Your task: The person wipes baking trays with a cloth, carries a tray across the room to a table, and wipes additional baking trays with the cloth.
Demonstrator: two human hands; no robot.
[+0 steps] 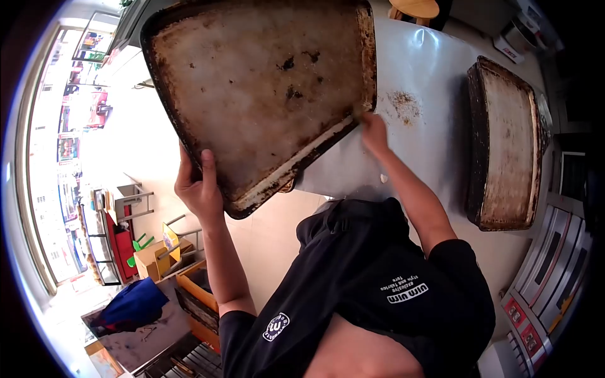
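Note:
A large, scorched baking tray [252, 94] is raised and tilted above the metal table. My left hand [203, 189] grips its near left edge, with the thumb on the inner face and the fingers passing behind the rim. At the tray's right corner, my right hand [374, 133] is closed against the rim; whatever it may hold there is too small and blurred to name. Brown crumbs [404, 107] lie scattered on the table just right of that hand.
The metal table [441, 69] bears a stack of similar trays [507, 148] at its right end. A round wooden stool [414, 7] stands beyond it. At the lower left are a blue cloth [133, 303] and an orange crate [200, 315].

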